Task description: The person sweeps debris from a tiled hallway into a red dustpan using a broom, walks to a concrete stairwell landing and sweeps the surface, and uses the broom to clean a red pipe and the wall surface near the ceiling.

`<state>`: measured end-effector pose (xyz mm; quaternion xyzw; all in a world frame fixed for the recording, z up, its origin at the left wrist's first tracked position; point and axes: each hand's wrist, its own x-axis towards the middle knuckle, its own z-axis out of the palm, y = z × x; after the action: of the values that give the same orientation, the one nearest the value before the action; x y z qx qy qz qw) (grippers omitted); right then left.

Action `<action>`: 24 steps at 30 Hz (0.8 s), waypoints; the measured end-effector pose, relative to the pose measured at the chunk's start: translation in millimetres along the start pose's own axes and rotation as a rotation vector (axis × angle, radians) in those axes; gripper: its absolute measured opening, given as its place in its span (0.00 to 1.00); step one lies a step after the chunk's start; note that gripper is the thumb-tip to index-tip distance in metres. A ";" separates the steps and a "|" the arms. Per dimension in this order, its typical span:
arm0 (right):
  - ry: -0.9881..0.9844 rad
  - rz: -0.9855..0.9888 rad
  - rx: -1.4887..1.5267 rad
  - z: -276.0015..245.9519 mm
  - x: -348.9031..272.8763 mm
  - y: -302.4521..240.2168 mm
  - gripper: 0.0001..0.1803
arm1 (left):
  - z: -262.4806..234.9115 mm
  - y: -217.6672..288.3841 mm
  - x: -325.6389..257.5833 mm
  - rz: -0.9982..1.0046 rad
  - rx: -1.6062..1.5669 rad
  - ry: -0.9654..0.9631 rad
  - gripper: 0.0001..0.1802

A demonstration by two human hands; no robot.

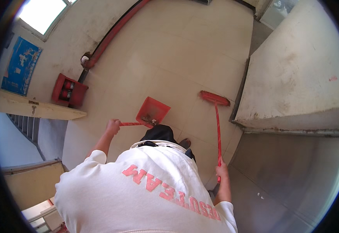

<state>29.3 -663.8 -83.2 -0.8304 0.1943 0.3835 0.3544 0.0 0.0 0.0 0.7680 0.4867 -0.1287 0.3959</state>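
My left hand (113, 127) is closed round the end of the red handle of a dustpan (156, 108). The red pan lies at or just above the floor in front of me, with a small heap of dark and pale litter (151, 119) near its handle side. On the right, my right hand (222, 170) grips the upper part of a long red broom handle. The broom (215, 98) reaches away from me, and its red bristle head rests on the floor close to the right wall, apart from the dustpan.
Pale floor tiles (177, 50) stretch ahead. A red box (69, 91) with red cylinders stands against the left wall, beside an open door (41, 105). Stairs (24, 126) show beyond it. A stained wall (293, 77) bounds the right, and small white scraps (260, 195) lie lower right.
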 end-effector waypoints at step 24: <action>0.030 -0.049 0.114 -170.5 226.5 -359.1 0.39 | 70.6 152.7 211.4 -0.002 -0.053 0.034 0.20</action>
<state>470.7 -559.3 -23.3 -0.8192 0.2006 0.3504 0.4073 247.2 52.2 -95.6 0.7589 0.4973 -0.1030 0.4076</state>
